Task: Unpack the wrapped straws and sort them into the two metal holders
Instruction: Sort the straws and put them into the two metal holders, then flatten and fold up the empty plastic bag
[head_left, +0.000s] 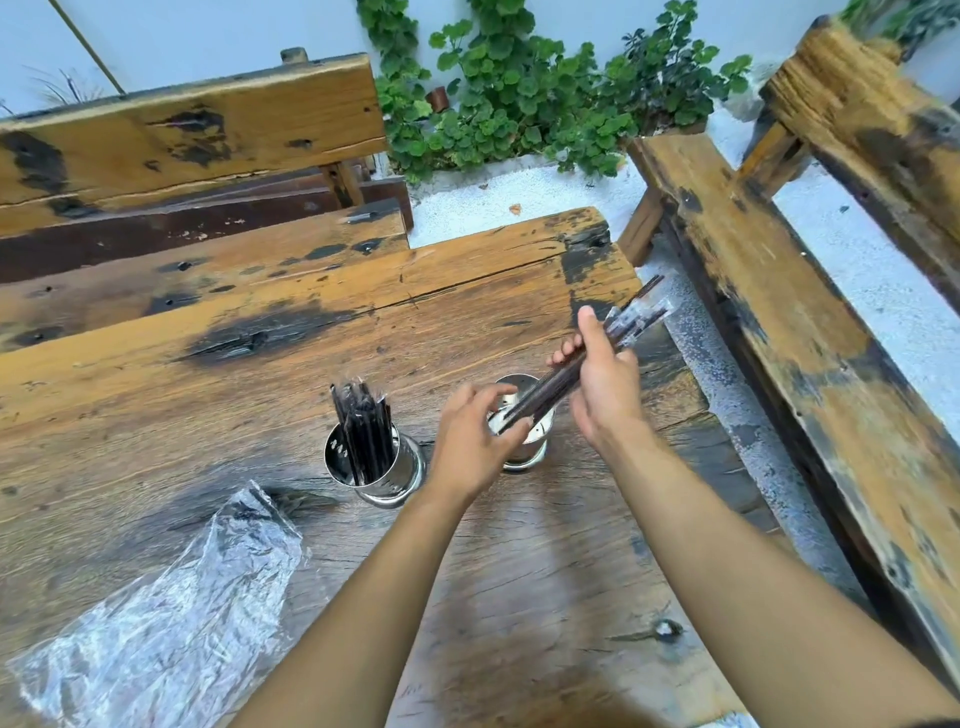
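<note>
Two shiny metal holders stand on the wooden table (260, 374). The left holder (382, 470) is filled with several dark wrapped straws (363, 426) standing upright. The right holder (535, 441) is partly hidden behind my hands. My right hand (605, 384) grips a bundle of dark wrapped straws (631, 322) that slants from upper right down into the right holder's mouth. My left hand (470, 439) is at the right holder's rim, its fingers curled around the lower ends of that bundle.
A crumpled clear plastic bag (171, 613) lies on the table at the lower left. Wooden benches stand behind (192, 130) and to the right (779, 322) of the table. Green plants (519, 93) grow beyond, over white gravel.
</note>
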